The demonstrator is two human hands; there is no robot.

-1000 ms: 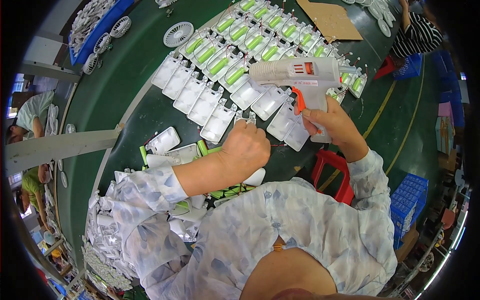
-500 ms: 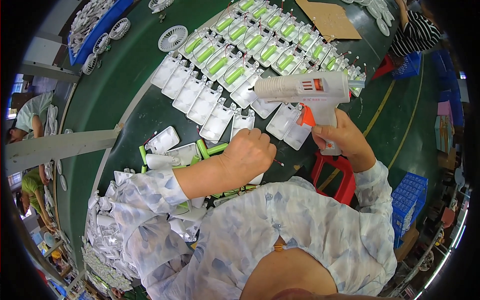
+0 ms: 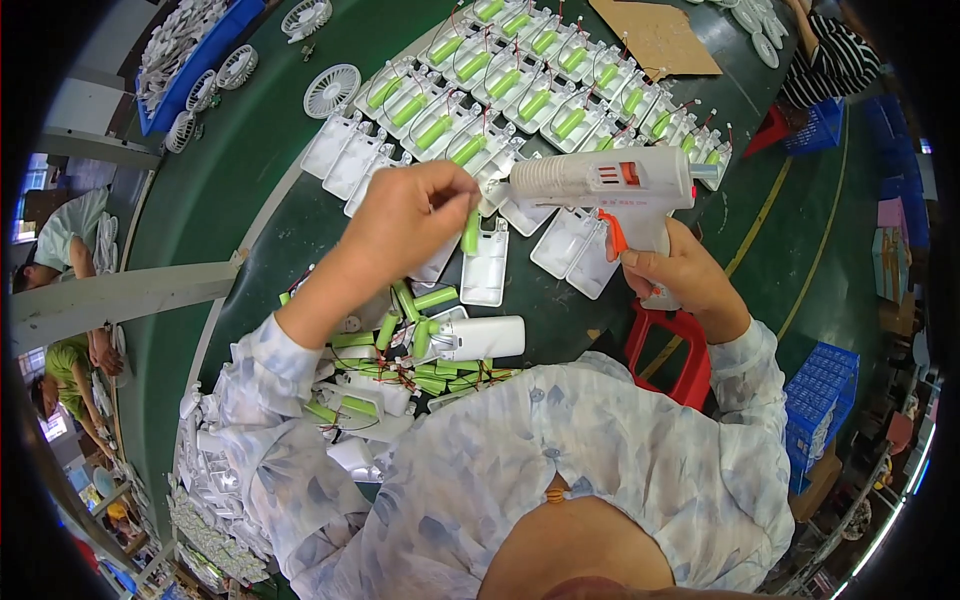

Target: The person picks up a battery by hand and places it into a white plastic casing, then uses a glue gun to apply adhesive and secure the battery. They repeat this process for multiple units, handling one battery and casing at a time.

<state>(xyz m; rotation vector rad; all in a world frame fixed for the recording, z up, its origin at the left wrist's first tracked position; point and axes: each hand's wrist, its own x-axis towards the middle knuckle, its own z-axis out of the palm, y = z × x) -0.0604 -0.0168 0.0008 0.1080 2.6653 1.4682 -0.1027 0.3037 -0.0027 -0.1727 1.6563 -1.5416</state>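
Note:
My left hand is closed in a pinch on a green battery cell, which hangs upright below the fingertips. It is over the rows of white plastic housings, close to an unfilled one. My right hand grips the handle of a white glue gun with an orange trigger. The gun's nozzle points left, over the housings just beyond my left hand. Farther off, rows of housings hold green cells with thin wires. Part of the nearer row is hidden behind my left hand.
Loose green cells with wires and white shells lie in a heap near me. A brown cardboard sheet is at the far edge. A red stool and blue crates stand at the right. Other people sit nearby.
My left hand has risen from the near heap, moving away and left, and now shows a green cell in its fingers. The glue gun has barely shifted.

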